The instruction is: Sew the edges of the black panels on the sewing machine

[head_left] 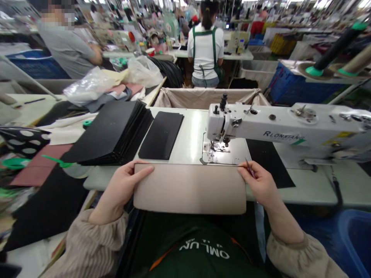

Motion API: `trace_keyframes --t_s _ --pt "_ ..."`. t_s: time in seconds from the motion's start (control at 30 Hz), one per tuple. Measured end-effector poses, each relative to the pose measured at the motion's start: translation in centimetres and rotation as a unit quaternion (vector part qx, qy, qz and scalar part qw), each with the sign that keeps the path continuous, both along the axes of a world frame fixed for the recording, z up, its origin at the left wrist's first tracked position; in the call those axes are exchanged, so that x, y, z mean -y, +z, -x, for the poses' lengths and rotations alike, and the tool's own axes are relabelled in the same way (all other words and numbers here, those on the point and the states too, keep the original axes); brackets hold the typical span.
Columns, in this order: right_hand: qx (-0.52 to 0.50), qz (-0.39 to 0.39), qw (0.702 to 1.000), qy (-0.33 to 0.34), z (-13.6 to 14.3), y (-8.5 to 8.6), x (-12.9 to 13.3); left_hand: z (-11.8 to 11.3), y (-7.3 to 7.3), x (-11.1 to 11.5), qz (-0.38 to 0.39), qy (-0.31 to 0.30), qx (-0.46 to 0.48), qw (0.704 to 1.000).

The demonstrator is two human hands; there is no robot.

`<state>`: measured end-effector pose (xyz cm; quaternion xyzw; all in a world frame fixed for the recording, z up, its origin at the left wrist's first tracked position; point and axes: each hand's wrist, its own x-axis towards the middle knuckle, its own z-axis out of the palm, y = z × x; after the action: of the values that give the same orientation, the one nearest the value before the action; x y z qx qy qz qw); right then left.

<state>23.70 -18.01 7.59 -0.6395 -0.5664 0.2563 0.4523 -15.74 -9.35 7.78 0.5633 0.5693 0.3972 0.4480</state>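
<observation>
A beige panel [189, 189] with a thin dark upper edge spans between my two hands, at the front edge of the sewing table. My left hand [124, 187] pinches its upper left corner, thumb on the beige face. At the upper right corner my right hand [257, 181] grips the panel between thumb and fingers, and also holds a small pointed metal tool [249, 168]. Just beyond the panel is the needle area of a white sewing machine [261, 123]. Flat black pieces [160, 135] lie on the table, beside a tall stack of black panels [107, 133].
Behind the table hangs a beige cloth-lined bin [203, 98]. Fabric scraps and plastic bags [89, 85] crowd the left. A black sheet [269, 162] lies under the machine arm. Thread cones [330, 54] stand at upper right, a blue tub [355, 239] at lower right. Two people work ahead.
</observation>
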Motion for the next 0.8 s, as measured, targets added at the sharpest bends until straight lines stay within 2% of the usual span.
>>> trace_keyframes --t_s 0.1,0.27,0.53,0.8 --pt "-0.047 0.019 0.999 0.005 0.7 1.2 -0.6 -0.2 0.7 -1.0 0.09 -0.013 0.091 0.992" --pt "-0.076 0.023 0.997 -0.006 0.6 1.0 -0.8 -0.4 0.9 -1.4 0.132 -0.017 0.148 0.98" --pt "-0.141 0.044 0.987 -0.055 -0.7 -1.6 -0.8 -0.6 1.4 -0.6 0.097 -0.058 0.206 0.972" --pt "-0.188 0.045 0.977 -0.087 -1.4 -3.9 -0.9 -1.3 2.1 0.5 0.025 -0.075 0.159 0.984"
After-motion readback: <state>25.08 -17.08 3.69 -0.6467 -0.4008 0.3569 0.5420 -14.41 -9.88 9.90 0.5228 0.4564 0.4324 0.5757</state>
